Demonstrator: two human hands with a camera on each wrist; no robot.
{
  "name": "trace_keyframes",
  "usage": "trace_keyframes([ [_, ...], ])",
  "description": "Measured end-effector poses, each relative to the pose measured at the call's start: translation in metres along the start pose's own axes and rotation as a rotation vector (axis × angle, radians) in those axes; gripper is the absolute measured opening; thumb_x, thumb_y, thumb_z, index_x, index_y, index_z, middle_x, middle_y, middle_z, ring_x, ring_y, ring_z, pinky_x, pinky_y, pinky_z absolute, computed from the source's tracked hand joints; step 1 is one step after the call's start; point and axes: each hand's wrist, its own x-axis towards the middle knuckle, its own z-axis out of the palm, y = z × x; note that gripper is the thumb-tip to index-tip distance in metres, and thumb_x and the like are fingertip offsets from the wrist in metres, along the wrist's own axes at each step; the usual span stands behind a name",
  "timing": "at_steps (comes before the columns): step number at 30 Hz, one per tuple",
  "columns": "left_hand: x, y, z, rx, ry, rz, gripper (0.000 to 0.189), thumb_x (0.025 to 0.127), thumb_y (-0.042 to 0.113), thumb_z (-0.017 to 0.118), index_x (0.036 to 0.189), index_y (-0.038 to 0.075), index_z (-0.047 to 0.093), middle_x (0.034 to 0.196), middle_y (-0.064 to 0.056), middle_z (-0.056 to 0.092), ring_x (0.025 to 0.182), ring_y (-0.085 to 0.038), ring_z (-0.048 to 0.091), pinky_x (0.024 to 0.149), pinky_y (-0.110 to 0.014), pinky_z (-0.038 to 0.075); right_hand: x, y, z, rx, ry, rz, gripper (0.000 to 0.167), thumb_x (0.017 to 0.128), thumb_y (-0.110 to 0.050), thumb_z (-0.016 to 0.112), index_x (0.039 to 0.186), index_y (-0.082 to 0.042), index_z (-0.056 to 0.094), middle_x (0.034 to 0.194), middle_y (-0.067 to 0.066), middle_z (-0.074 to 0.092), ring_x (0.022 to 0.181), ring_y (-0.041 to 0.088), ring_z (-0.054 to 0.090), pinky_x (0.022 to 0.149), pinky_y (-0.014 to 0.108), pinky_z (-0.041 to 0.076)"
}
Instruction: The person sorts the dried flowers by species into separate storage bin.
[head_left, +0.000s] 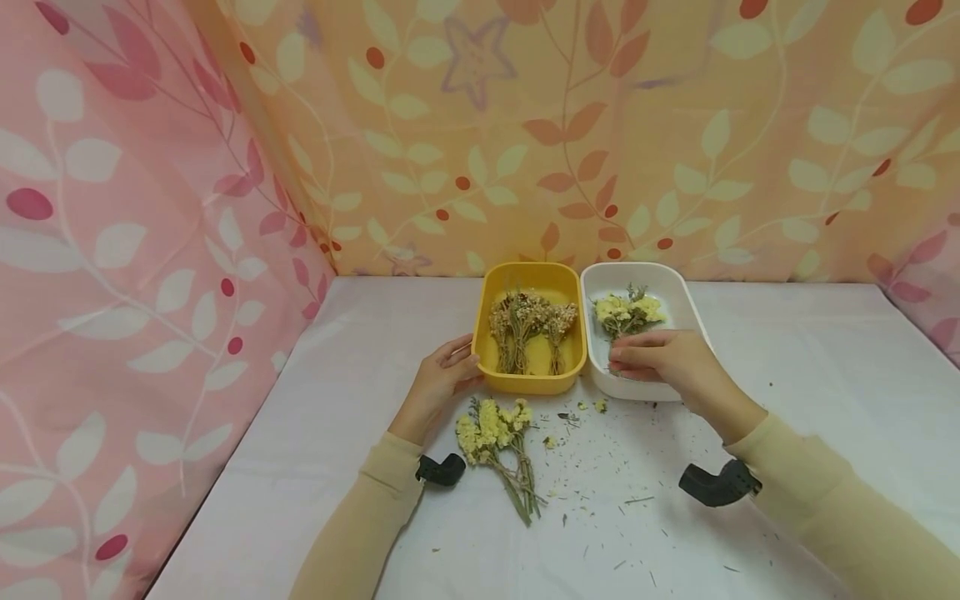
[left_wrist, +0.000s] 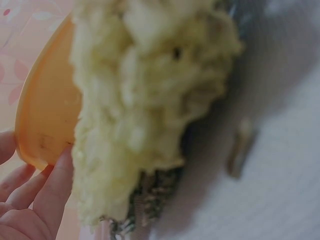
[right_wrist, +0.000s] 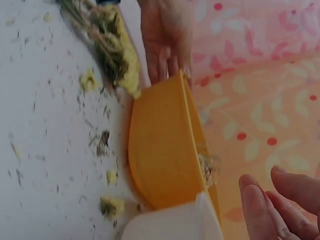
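Observation:
My left hand (head_left: 442, 379) rests against the left side of a yellow plastic container (head_left: 531, 384), fingers fairly straight along its outer wall (left_wrist: 50, 110). Small bunches of dried flowers (head_left: 525, 321) lie inside that container. My right hand (head_left: 671, 358) is over the front part of a white container (head_left: 686, 304), fingertips close to the stems of a yellow dried-flower bunch (head_left: 628, 313) lying in it. In the right wrist view the right hand's fingertips (right_wrist: 252, 192) stand slightly apart with nothing visible between them. Tied yellow flower bunches (head_left: 491, 433) lie on the table beside my left wrist.
The two containers stand side by side near the back of the white-covered table (head_left: 360, 350). Stem bits and a fallen yellow blossom (head_left: 601, 406) are scattered in front of them. A floral cloth (head_left: 525, 167) hangs behind, and another covers the left side.

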Motion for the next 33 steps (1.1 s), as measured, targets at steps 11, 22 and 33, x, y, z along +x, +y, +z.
trace_keyframes([
  [11,0.001,0.000,0.000,-0.016,0.013,-0.004,0.051,0.100,0.009,0.060,0.149,0.009,0.046,0.149,-0.018,0.050,0.124,-0.039,0.060,0.094,-0.035,0.061,-0.017,0.001,0.024,-0.006,-0.041,0.024,0.049,0.090,-0.021,0.074,0.123,0.013,0.063,0.092,0.000,0.078,0.088,0.012,0.076,0.087,0.033,0.063],
  [22,0.001,0.000,0.000,-0.008,0.005,-0.013,0.050,0.100,0.011,0.059,0.149,0.011,0.047,0.150,-0.016,0.051,0.126,-0.037,0.060,0.095,-0.035,0.060,-0.021,0.014,0.048,0.077,-0.109,0.026,0.036,0.090,-0.015,0.074,0.115,0.010,0.068,0.091,0.003,0.078,0.084,0.011,0.075,0.083,0.032,0.064],
  [33,-0.001,0.002,0.001,0.001,0.002,-0.007,0.050,0.100,0.011,0.059,0.149,0.011,0.046,0.150,-0.016,0.050,0.129,-0.036,0.058,0.096,-0.036,0.060,-0.021,0.027,0.070,0.070,-0.135,0.059,0.039,0.089,-0.013,0.074,0.116,0.014,0.066,0.093,0.006,0.079,0.085,0.010,0.075,0.082,0.030,0.064],
])
